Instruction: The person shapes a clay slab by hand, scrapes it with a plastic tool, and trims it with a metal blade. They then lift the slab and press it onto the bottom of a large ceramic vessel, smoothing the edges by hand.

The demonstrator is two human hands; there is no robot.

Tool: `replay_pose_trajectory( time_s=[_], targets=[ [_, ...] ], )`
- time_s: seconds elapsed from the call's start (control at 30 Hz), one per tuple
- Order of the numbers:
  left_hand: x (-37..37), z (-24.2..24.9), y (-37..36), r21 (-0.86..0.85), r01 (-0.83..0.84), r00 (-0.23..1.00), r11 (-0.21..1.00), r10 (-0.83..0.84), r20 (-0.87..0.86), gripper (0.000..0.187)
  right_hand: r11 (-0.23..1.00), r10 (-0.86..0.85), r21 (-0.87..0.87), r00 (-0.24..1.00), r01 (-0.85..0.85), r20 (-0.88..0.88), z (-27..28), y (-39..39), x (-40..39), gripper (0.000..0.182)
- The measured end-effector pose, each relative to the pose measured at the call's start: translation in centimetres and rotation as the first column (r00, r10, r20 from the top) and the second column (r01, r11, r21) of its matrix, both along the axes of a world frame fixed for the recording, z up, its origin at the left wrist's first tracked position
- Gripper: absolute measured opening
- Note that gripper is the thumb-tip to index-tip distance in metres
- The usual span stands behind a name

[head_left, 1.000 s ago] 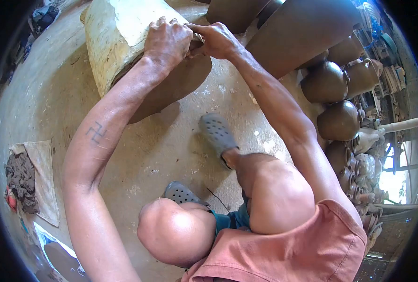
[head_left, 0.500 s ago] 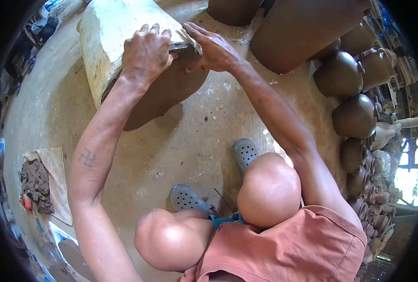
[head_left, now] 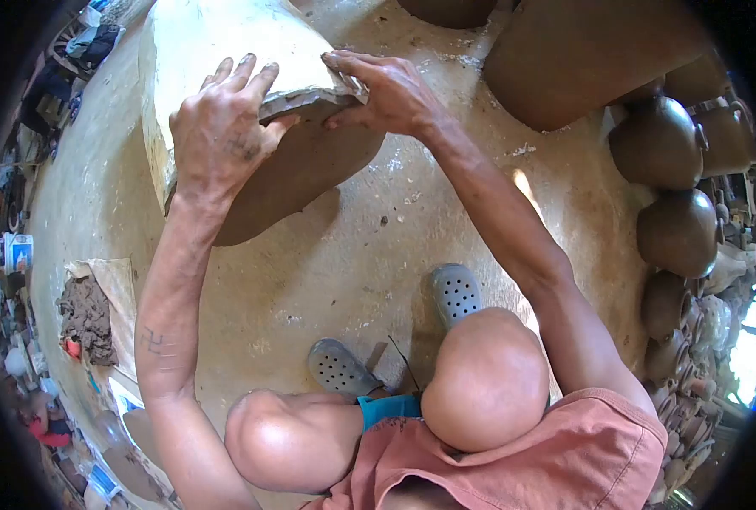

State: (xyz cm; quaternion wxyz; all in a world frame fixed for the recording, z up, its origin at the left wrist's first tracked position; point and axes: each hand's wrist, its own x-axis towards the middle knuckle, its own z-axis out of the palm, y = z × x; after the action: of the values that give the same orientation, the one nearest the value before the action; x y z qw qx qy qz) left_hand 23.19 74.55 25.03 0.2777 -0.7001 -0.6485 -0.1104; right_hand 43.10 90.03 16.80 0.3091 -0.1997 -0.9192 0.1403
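Observation:
A large curved clay slab (head_left: 301, 174) has a whitish sheet-like covering (head_left: 225, 51) over its outer face and damp brown clay beneath. Along its near edge a thick, uneven clay lip shows between my hands. My left hand (head_left: 220, 140) lies over the left part of this edge, fingers spread on the white face and thumb hooked at the lip. To the right, my right hand (head_left: 390, 93) pinches the edge, with fingers on top and thumb on the underside. The slab's far side runs out of view.
A big brown clay vessel (head_left: 582, 64) stands at the upper right. Round clay pots (head_left: 675, 231) line the right side. On the left, a lump of dark clay (head_left: 89, 319) rests on a cloth (head_left: 123, 293). My clogs (head_left: 457, 293) are on the floor below the slab.
My left hand has shifted left along the edge and its fingers have spread. My right hand stays near the same part of the edge. The view has turned slightly.

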Motion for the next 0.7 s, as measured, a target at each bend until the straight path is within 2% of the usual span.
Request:
replay_pose_trajectory(
  time_s=[0.1,0.13,0.37,0.43,0.47,0.5,0.57,0.63,0.7],
  targets=[
    [-0.2,-0.2,-0.1,0.012,0.011,1.000,1.000,-0.011,-0.019,0.060,0.997,-0.049,0.051,0.999,0.050,-0.018,0.0,-1.2,-0.6,0.093],
    [-0.2,-0.2,-0.1,0.012,0.014,1.000,1.000,-0.014,-0.010,0.061,0.995,-0.072,-0.057,0.993,0.077,0.090,1.5,-1.5,-0.7,0.093],
    [0.0,0.1,0.1,-0.075,-0.047,0.999,0.996,0.048,0.015,0.064,0.990,-0.049,-0.130,0.995,0.061,0.088,0.8,0.2,-0.2,0.095],
    [0.1,0.1,0.1,-0.073,-0.047,0.999,0.996,0.047,0.002,0.064,0.998,0.027,-0.061,0.999,-0.029,-0.025,0.3,0.1,0.0,0.102],
    [0.0,0.1,0.1,-0.076,-0.043,0.999,0.996,0.044,0.008,0.065,0.992,0.077,-0.103,0.997,-0.077,0.001,-0.2,-0.2,1.1,0.112],
    [-0.1,0.2,0.0,-0.083,-0.045,0.999,0.996,0.046,0.017,0.065,0.991,0.085,-0.102,0.996,-0.085,-0.010,-1.0,-0.3,1.7,0.112],
    [0.1,0.5,-0.1,-0.104,-0.071,0.997,0.992,0.074,0.024,0.065,0.988,-0.017,-0.151,1.000,0.014,-0.018,-3.9,-0.1,2.5,0.116],
    [0.1,0.2,0.0,-0.083,-0.067,0.997,0.994,0.068,0.018,0.064,0.971,-0.042,-0.238,0.999,0.036,-0.023,-5.3,0.3,2.3,0.113],
    [-0.1,0.0,0.0,-0.086,-0.044,0.999,0.995,0.045,0.014,0.065,0.977,-0.052,-0.210,0.997,0.038,-0.063,-6.4,0.7,1.9,0.104]
  ],
)
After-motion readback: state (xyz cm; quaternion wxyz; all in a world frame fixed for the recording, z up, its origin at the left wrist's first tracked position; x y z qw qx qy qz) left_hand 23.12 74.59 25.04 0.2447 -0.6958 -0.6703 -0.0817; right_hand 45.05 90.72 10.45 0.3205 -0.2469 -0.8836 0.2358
